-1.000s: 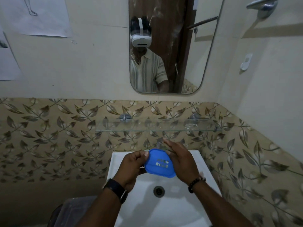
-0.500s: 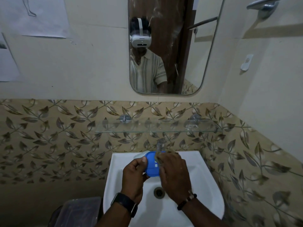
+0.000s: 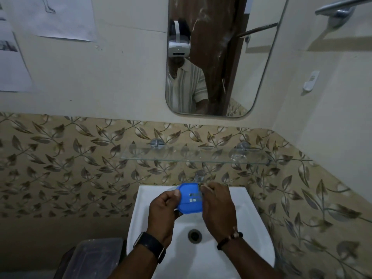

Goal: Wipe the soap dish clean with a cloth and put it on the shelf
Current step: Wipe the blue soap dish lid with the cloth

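A blue soap dish (image 3: 190,200) with drain slots is held tilted over the white sink (image 3: 251,228). My left hand (image 3: 163,210) grips its left rim, thumb on top. My right hand (image 3: 218,208) presses against the dish's right side with its fingers curled. A small pale scrap of cloth (image 3: 202,186) shows at its fingertips; the rest of the cloth is hidden. The glass shelf (image 3: 181,156) runs along the leaf-patterned tiles above the sink, with nothing on its left and middle parts.
A chrome tap (image 3: 199,176) stands just behind the dish. The sink drain (image 3: 194,235) lies below my hands. A clear plastic box (image 3: 94,256) sits low on the left. A mirror (image 3: 221,57) hangs above the shelf. A small clear object (image 3: 238,157) rests on the shelf's right end.
My right hand slid over the face of the dish and back to its right edge. The dish now sits slightly higher and closer to the tap.
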Tool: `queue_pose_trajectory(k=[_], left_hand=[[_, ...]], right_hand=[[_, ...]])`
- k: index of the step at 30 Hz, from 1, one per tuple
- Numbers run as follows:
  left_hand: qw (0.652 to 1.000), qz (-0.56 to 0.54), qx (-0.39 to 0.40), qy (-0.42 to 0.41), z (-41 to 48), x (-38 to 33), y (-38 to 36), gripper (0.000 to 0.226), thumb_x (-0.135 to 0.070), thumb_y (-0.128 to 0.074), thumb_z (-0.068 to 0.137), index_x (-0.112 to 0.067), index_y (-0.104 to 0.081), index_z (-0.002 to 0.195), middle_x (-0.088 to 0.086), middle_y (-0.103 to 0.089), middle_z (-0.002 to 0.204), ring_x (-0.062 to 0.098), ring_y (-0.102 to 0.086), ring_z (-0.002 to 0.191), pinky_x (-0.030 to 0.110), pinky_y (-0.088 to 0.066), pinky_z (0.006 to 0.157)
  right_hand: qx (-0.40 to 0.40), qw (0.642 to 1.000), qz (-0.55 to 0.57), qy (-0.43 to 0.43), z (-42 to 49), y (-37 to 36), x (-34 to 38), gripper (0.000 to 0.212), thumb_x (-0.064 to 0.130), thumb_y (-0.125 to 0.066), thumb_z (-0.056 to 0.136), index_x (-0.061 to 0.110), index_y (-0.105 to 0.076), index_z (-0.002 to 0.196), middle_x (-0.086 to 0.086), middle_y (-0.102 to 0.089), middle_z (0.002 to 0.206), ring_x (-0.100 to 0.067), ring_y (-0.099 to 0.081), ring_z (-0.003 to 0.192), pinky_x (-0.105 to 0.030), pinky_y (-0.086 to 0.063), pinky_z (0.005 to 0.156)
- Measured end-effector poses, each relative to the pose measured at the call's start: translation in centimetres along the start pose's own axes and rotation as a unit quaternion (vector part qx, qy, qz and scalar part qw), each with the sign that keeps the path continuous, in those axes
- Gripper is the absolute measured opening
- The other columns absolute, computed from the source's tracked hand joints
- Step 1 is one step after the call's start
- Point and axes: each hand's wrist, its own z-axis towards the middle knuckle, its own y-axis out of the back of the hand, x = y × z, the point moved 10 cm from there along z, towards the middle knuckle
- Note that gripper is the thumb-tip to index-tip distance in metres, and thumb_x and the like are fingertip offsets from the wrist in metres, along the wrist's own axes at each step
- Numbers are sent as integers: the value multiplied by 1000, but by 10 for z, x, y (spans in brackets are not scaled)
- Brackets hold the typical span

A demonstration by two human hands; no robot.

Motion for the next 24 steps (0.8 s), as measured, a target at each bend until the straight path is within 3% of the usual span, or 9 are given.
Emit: queue_pose_trajectory(k=[2, 6, 8, 12, 15, 17, 20, 24], left_hand=[[1000, 12, 14, 3, -2, 4, -6, 28, -19, -58, 97, 8, -68, 98, 17, -77, 93, 22, -74, 79, 33, -61, 67], [1000, 17, 12, 22, -2, 14, 1, 27, -19, -56, 98, 4, -71, 97, 19, -76, 92, 27, -71, 83, 36, -61, 70], [1000, 11, 14, 26, -3, 14, 3, 27, -19, -56, 98, 4, -71, 98, 17, -77, 91, 23, -72, 81, 33, -61, 68], [1000, 5, -9, -8, -2, 1, 6, 27, -19, -58, 96, 6, -69, 99, 16, -77, 92, 18, -73, 77, 33, -61, 67], [999, -16, -33, -23, 0, -4, 10, 27, -19, -57, 97, 5, -69, 101, 17, -76, 94, 17, -73, 78, 29, -60, 63], [998, -31, -51, -28, 1, -4, 12, 28, -19, -56, 98, 5, -69, 103, 17, -75, 95, 17, -72, 79, 27, -60, 63], [995, -53, -78, -30, 3, 3, 15, 27, -19, -58, 97, 5, -68, 103, 18, -74, 97, 24, -71, 86, 31, -61, 68], [994, -42, -89, -38, 2, 7, 18, 21, -20, -59, 97, -3, -70, 95, 18, -76, 92, 32, -69, 85, 46, -56, 77]], right_hand=[[-10, 999, -11, -44, -2, -3, -1, 30, 11, -52, 80, 9, -70, 104, -8, -67, 100, -26, -62, 91, -33, -56, 72], [25, 991, 55, 116, -26, -15, 51, 43, 5, -58, 79, 8, -62, 122, -10, -69, 114, -23, -59, 108, -38, -50, 98], [29, 987, 40, 150, -25, -11, 45, 39, 4, -60, 82, 8, -65, 122, -10, -69, 116, -25, -61, 107, -40, -52, 96], [21, 1000, -1, -7, -6, -4, -12, 32, 5, -64, 79, 15, -68, 109, -6, -64, 106, -27, -59, 97, -38, -57, 69], [42, 996, 14, -78, -12, -14, -13, 21, 9, -59, 86, 14, -67, 105, -3, -59, 97, -24, -56, 91, -36, -54, 61], [36, 993, 36, -106, -17, -16, -3, 14, 15, -57, 90, 14, -67, 100, -3, -58, 93, -22, -56, 87, -34, -53, 63], [44, 987, 107, -113, -23, -16, 22, 31, 29, -39, 94, 14, -66, 93, -3, -59, 94, -19, -56, 83, -33, -52, 67], [87, 968, 225, -68, -23, -18, 53, 33, 23, -42, 90, 15, -72, 99, 0, -62, 102, -10, -61, 91, -20, -51, 81]])
